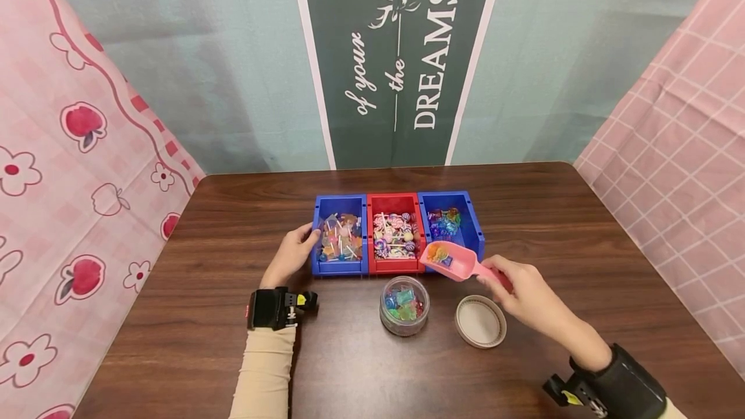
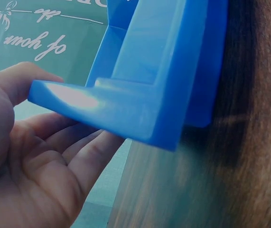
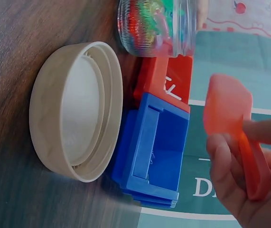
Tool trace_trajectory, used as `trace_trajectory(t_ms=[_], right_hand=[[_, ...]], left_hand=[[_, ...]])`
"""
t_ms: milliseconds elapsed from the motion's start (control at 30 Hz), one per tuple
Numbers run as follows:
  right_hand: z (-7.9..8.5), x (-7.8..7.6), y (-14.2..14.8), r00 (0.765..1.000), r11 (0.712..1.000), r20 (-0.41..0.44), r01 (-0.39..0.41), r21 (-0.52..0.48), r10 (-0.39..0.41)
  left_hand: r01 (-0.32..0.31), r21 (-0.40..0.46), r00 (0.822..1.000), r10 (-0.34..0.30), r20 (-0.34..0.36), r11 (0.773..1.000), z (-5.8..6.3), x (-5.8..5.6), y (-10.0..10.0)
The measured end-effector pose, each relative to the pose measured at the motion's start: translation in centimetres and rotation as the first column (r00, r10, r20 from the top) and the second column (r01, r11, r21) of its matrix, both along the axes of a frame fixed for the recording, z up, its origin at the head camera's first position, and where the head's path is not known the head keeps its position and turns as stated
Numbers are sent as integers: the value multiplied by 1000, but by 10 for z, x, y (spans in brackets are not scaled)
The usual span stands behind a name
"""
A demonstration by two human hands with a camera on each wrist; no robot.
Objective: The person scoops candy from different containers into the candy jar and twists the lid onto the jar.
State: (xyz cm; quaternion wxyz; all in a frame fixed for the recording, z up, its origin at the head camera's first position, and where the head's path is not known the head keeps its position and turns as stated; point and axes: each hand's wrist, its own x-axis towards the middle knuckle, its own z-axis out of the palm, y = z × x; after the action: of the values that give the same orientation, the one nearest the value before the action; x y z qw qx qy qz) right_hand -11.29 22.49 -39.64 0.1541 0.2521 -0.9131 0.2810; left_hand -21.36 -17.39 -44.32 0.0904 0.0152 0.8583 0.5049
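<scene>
My left hand (image 1: 291,254) grips the outer side wall of the left blue bin (image 1: 340,268), which holds small clear and orange pieces with sticks. In the left wrist view the thumb is on one side of that wall, the fingers on the other. My right hand (image 1: 526,290) holds a pink scoop (image 1: 464,265) by its handle, over the front of the right blue bin (image 1: 474,228). Orange and purple pieces (image 1: 440,255) lie in the scoop. Blue, red and amber pieces sit in the right bin. Between the two, a red bin (image 1: 397,266) contains tiny lollipops.
A clear jar (image 1: 401,328) of colorful translucent pieces stands uncovered before the red bin. Its apparent lid, beige-rimmed (image 1: 480,322), lies inside-up to the right, close under my right hand. Cloth curtains (image 1: 233,83) surround the wooden table (image 1: 244,212).
</scene>
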Motion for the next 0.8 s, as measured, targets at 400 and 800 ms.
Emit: trace_trajectory(t_ms=[400,800], right_hand=[[3,4,3,966,975,130,-224,-4,223],[7,4,4,938,961,216,-278,5,270]], left_hand=[[-2,1,1000,2,3,1000,0,0,1],[-3,-7,1000,4,19,1000,0,-1,0]])
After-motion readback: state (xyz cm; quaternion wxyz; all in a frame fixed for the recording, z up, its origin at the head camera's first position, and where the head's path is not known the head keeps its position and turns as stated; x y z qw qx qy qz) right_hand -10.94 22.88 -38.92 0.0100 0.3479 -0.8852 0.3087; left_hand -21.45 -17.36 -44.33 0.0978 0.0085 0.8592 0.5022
